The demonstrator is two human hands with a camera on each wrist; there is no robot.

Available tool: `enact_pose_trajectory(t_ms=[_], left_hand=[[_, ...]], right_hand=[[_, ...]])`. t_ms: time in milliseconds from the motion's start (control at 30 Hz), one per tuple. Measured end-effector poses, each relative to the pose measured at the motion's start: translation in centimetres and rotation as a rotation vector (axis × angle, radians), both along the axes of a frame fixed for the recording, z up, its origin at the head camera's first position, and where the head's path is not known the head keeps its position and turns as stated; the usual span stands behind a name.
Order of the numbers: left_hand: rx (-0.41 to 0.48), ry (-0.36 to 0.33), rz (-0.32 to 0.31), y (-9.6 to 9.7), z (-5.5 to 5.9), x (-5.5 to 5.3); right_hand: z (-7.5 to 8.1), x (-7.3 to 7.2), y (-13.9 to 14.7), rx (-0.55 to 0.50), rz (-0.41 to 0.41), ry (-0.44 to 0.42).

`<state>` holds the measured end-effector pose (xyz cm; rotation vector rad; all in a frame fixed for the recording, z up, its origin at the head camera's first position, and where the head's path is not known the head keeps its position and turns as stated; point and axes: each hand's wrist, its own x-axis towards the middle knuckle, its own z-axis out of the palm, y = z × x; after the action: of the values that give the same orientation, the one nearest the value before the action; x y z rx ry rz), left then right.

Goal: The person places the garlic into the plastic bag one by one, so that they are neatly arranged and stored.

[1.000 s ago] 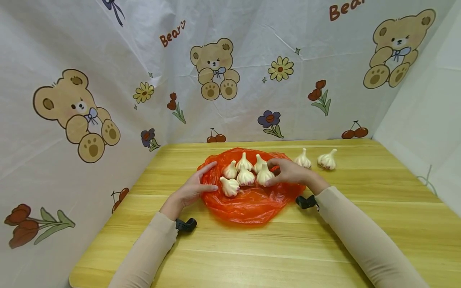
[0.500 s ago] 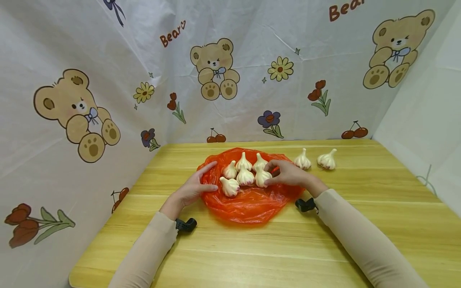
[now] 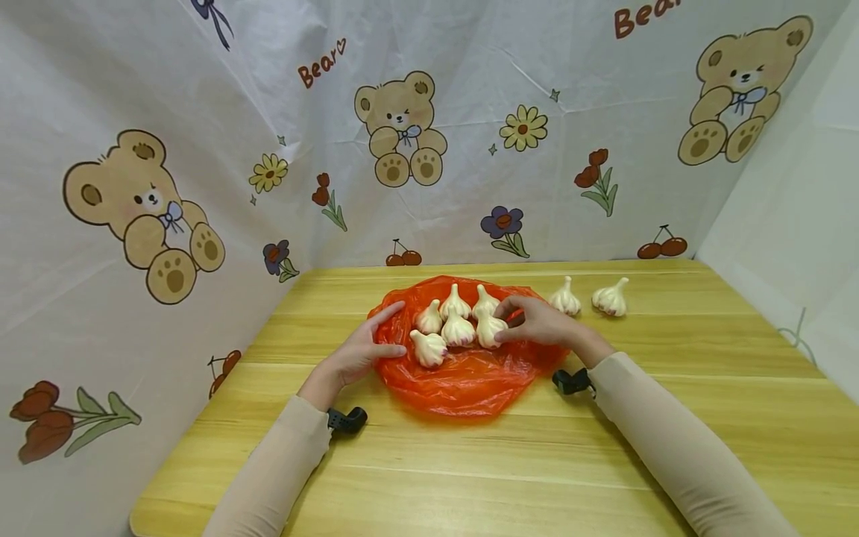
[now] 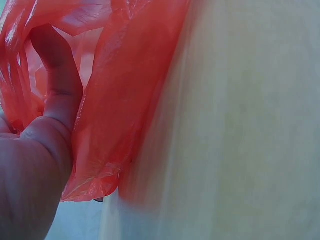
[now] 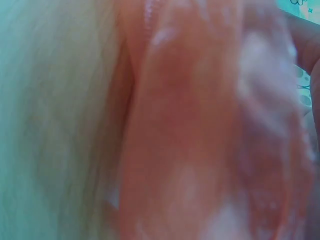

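Note:
An opened-out red plastic bag (image 3: 456, 384) lies on the table with several garlic bulbs grouped inside it. At its left edge is my left hand (image 3: 356, 352), thumb and fingers spread apart, touching the plastic. The left wrist view shows the left thumb (image 4: 60, 75) against the red film. My right hand (image 3: 540, 322) reaches in over the bag's right side. Its curled thumb and fingers hold the front right garlic bulb (image 3: 491, 332) by its right side. In the right wrist view, blurred red plastic (image 5: 185, 125) hides most of that grip.
Two more garlic bulbs lie outside the bag at the back right: one upright (image 3: 565, 298) close behind the right hand, one tilted (image 3: 610, 298) farther right. A bear-patterned sheet (image 3: 463, 186) hangs behind the wooden table (image 3: 429, 477). A thin cable (image 3: 798, 339) shows at the far right.
The garlic bulb in my right hand has shifted slightly left and down beside the others, mostly in the first half second. My left hand has stayed in place.

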<state>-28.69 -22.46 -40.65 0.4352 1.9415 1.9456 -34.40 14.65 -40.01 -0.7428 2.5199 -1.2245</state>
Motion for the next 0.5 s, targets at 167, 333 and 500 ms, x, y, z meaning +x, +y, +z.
enact_pose_trajectory(t_ms=[167, 333, 500], left_hand=[[0.001, -0.002, 0.0, 0.0, 0.1, 0.1], [0.011, -0.005, -0.004, 0.0, 0.1, 0.3], [0.011, -0.004, -0.005, 0.1, 0.1, 0.2]], right_hand=[[0.5, 0.0, 0.1, -0.007, 0.024, -0.005], [1.1, 0.0, 0.3, -0.005, 0.03, 0.012], [1.7, -0.3, 0.5, -0.014, 0.035, 0.026]])
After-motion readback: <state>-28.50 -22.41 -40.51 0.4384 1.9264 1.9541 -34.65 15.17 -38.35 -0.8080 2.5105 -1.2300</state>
